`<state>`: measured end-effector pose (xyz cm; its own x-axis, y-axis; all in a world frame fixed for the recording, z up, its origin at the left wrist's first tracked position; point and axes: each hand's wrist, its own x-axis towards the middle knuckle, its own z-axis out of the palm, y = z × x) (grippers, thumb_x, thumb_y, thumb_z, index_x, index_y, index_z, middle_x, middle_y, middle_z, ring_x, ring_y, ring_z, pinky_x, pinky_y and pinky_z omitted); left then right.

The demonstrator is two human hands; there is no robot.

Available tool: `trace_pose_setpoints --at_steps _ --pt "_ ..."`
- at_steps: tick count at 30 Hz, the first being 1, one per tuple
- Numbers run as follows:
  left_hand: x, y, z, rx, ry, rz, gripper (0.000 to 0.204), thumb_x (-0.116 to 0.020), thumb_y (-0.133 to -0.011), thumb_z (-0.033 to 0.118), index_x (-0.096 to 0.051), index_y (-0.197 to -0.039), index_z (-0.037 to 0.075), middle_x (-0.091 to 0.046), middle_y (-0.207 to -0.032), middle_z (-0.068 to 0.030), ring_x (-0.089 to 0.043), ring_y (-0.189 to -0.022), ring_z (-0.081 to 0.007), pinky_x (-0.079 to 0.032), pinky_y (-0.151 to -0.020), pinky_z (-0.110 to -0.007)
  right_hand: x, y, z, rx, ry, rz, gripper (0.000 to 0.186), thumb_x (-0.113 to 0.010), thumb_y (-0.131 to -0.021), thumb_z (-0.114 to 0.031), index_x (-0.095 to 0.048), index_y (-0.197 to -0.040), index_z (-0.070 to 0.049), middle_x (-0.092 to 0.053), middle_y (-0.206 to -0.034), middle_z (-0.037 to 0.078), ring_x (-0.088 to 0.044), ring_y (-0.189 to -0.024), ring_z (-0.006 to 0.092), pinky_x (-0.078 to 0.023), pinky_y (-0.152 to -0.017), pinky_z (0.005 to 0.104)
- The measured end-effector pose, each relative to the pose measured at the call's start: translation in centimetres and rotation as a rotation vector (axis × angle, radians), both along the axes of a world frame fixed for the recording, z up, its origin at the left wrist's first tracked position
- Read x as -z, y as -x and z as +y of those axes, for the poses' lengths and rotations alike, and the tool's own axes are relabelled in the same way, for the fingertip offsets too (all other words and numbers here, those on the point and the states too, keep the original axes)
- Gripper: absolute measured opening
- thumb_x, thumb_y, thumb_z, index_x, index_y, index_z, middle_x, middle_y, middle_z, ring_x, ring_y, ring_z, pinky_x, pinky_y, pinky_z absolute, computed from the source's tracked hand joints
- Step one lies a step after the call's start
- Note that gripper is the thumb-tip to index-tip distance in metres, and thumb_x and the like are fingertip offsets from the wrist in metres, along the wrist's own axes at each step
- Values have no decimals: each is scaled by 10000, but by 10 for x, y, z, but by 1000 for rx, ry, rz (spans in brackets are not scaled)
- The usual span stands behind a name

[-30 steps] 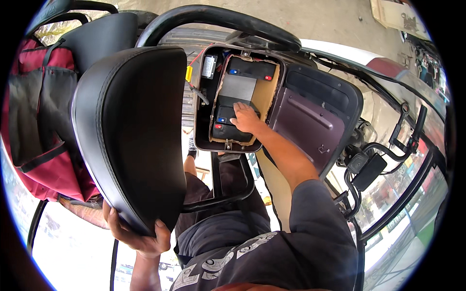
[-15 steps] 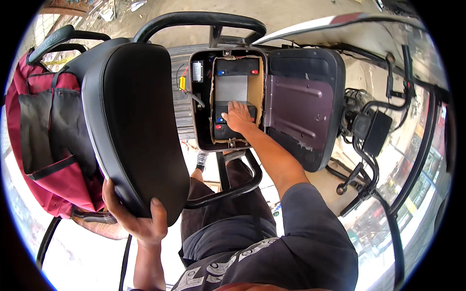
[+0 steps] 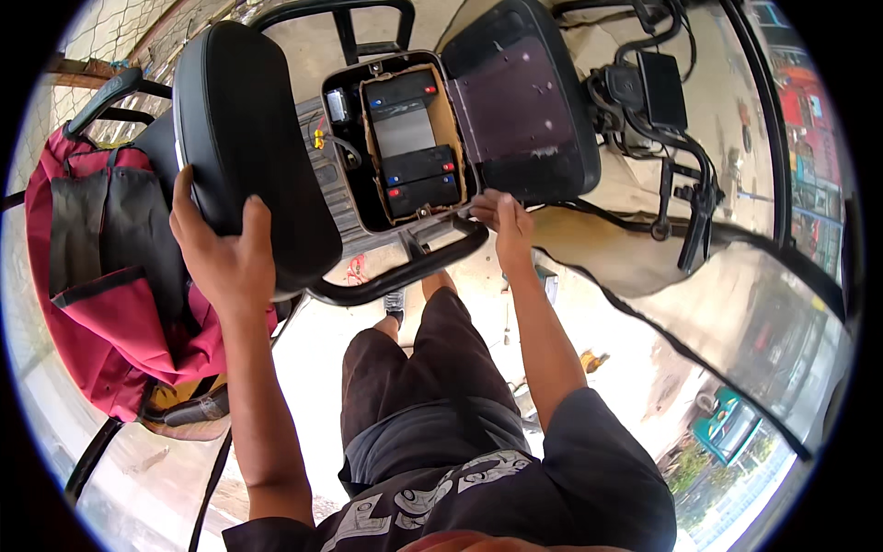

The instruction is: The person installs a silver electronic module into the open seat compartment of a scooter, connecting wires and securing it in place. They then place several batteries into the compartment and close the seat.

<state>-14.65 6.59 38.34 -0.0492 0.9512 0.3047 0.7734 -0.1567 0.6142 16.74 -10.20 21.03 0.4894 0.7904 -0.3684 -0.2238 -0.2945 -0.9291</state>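
Observation:
My left hand (image 3: 225, 248) grips the near edge of a black padded seat back (image 3: 262, 138), thumb on one face and fingers round the other side. Right of it is an open seat box (image 3: 349, 207) with black batteries (image 3: 423, 167) inside, capped in red and blue at their terminals. My right hand (image 3: 506, 225) is at the box's near right corner, beside the hinged seat lid (image 3: 524, 101) and the end of a black armrest bar (image 3: 405, 274). Its fingers are partly bent and slightly apart, with nothing visible between them. Whether the fingertips touch the lid cannot be made out.
Cardboard (image 3: 440, 110) lines the box, with a grey slab (image 3: 407, 133) between batteries. A yellow connector (image 3: 320, 138) on wires lies beside it. A maroon bag (image 3: 120, 340) hangs at left. Handlebars (image 3: 667, 110) stand at right, and a black bar curves behind the box.
My right hand has come out of the box, off the batteries, to its near right corner. The view has shifted, and my left hand sits higher on the seat back's edge.

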Motion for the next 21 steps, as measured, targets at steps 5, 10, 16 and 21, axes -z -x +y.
trace_pose_setpoints --at_steps 5,10,16,21 --pt "7 6 3 -37 -7 65 717 -730 -796 288 -497 -1414 10 -571 -1251 -284 -587 -1146 -449 -452 -1009 -456 0 16 -130 234 87 -184 330 -539 -1063 -237 -654 -1098 71 -726 -970 116 -703 -880 172 -564 -815 302" --pt "26 19 12 0 -14 83 753 -740 -795 376 -517 -1407 -2 -613 -1249 -292 -595 -1169 -445 -452 -1015 -457 17 16 -249 228 277 -148 295 -566 -1049 -239 -656 -1076 41 -720 -956 93 -689 -821 149 -553 -744 282" --pt "32 33 30 16 35 172 829 -706 -823 468 -485 -1455 -21 -601 -1370 -261 -581 -1281 -385 -428 -1067 -404 48 -4 -358 -143 564 -463 248 -639 -953 -176 -686 -1052 47 -732 -846 127 -715 -758 188 -557 -715 324" --pt "43 64 62 83 76 105 855 -707 -844 471 -453 -1491 -28 -565 -1416 -250 -564 -1298 -327 -410 -1090 -373 83 -31 -422 -257 753 -513 317 -686 -877 -254 -723 -1036 18 -743 -846 177 -741 -814 284 -567 -774 381"
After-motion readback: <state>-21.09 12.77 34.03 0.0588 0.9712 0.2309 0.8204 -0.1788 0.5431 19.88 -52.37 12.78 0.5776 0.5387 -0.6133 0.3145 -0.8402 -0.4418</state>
